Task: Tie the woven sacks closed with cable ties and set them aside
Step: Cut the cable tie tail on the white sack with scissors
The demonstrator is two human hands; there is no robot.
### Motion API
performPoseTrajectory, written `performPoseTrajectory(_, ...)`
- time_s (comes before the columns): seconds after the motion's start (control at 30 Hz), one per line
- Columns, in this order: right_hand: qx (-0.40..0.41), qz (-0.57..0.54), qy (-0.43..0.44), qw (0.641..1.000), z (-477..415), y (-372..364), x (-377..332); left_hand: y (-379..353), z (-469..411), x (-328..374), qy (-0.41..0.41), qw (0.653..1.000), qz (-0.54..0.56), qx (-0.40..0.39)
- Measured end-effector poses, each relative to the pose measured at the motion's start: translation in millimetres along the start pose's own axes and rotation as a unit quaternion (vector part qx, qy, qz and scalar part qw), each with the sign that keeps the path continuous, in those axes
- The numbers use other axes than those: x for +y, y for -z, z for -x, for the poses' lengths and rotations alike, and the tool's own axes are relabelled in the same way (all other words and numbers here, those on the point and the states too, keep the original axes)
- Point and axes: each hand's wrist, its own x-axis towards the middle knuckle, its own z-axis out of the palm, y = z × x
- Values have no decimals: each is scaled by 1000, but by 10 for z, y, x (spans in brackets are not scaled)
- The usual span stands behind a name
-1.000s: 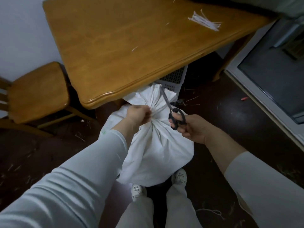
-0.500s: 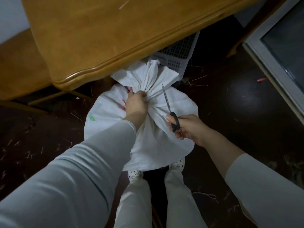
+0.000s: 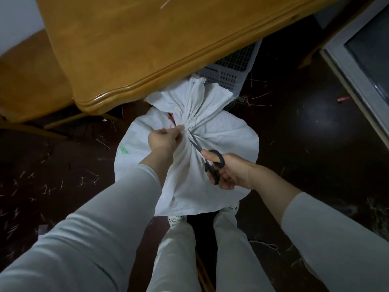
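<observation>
Both arms reach forward and down in pale sleeves. The left hand [image 3: 166,138] is pinched closed, fingers [image 3: 178,130] pointing right. The right hand [image 3: 229,171] is curled, palm turned up, fingers through black handle loops.

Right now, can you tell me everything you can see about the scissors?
The scissors have thick black handle loops, plastic by the look, and thin grey metal blades. The right hand holds them, fingers through the loops. The blades are slightly open and point up and left at the gathered neck of the white sack, right beside the left hand pinching there. Whether the tips touch a cable tie cannot be seen.
</observation>
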Motion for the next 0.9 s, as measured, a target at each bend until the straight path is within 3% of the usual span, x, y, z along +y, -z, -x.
performPoseTrajectory(0.27, -7, -21, 19, 1000, -114, -114, -19, 32, 5, -15, 7, 999, 35, -10)
performPoseTrajectory(0.9, 86, -110, 86, 987, -178, -319, -80, -3, 24, -131, 16, 999, 6, -33)
